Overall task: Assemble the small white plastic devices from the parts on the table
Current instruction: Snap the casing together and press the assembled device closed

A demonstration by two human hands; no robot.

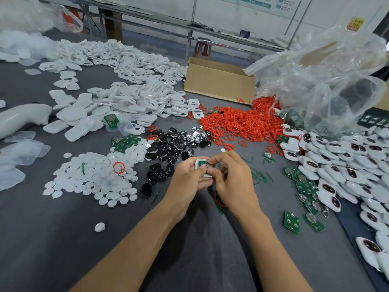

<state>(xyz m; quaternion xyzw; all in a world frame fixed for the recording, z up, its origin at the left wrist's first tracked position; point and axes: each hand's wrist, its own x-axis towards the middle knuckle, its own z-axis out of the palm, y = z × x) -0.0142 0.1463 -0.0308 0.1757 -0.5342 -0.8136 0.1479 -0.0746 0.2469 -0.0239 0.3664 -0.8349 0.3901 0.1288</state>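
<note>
Both my hands meet at the table's middle around one small white device shell (199, 162) with a green circuit board inside it. My left hand (187, 178) cups the shell from the left. My right hand (231, 175) pinches its right side, thumb and fingers pressed on the board. Loose parts lie around: white round buttons (94, 178) at the left, black and silver pieces (168, 148) just beyond my hands, red rubber rings (237, 123) behind them, green circuit boards (303, 186) at the right, and white shells (130, 98) at the back left.
Finished white devices with dark windows (347, 165) pile up at the right. A cardboard box (219, 83) and a crumpled clear plastic bag (328, 81) stand at the back right. Clear plastic trays (19, 157) lie at the left edge on the grey table (63, 239).
</note>
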